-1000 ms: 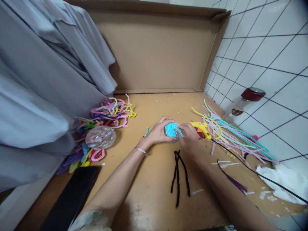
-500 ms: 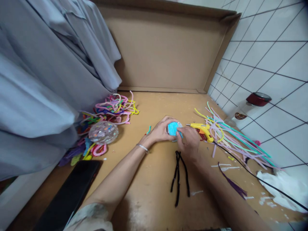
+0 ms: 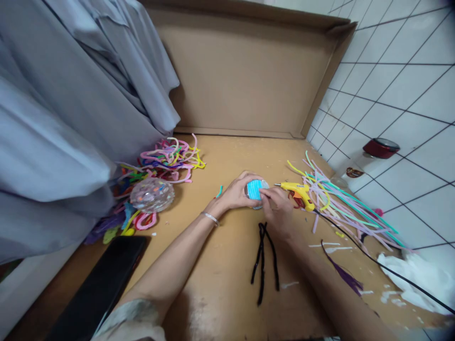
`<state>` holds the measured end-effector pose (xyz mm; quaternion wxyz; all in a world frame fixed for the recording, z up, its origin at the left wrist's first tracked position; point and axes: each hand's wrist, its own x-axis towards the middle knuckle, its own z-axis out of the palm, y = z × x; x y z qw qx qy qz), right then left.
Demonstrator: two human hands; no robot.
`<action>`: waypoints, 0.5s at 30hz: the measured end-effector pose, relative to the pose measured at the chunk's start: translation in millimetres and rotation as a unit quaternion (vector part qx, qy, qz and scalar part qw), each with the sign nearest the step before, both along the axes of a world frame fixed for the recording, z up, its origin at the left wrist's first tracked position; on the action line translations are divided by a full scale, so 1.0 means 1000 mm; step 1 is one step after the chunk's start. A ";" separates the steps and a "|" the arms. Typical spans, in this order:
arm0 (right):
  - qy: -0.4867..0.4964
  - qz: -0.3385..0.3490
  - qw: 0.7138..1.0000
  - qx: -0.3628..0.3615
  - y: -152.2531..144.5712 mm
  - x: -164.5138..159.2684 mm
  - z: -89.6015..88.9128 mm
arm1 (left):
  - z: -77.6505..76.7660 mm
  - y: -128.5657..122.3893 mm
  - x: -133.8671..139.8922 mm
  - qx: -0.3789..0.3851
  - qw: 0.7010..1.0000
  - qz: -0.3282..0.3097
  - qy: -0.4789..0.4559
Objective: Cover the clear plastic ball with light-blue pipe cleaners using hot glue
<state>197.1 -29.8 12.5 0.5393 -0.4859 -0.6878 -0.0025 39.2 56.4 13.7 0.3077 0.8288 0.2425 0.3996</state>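
Observation:
My left hand is closed around the side of a small round object, its upper face covered in rows of bright blue pipe cleaner. The object's pale rim shows at the edges; its underside is hidden. From the right, my right hand reaches in with thumb and forefinger pinched at the blue face, on an end of blue pipe cleaner that the fingers mostly cover. Several black pipe cleaners, joined at the top, lie just below my hands. A yellow glue gun rests beside my right hand.
Long pastel pipe cleaners lie at right, near a clear jar with a red lid and white tissue. At left are tangled pipe cleaners, a clear beaded ball and a black phone. Cardboard stands behind.
My right fingertips have shifted slightly left and up onto the blue face, and the blue strip that showed beneath them is now covered. My left hand keeps its hold.

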 end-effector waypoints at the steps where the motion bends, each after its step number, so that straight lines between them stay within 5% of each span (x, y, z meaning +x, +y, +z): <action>1: 0.034 -0.003 0.999 -0.024 0.001 0.000 0.000 | 0.000 0.000 0.000 -0.001 1.000 -0.001 -0.001; 8: 0.277 0.041 0.945 -0.171 0.004 -0.002 0.008 | -0.001 0.001 0.000 -0.006 1.000 0.001 0.001; 15: 0.359 0.061 0.893 -0.265 0.007 0.003 0.013 | 0.000 0.001 0.000 -0.002 1.000 -0.002 0.004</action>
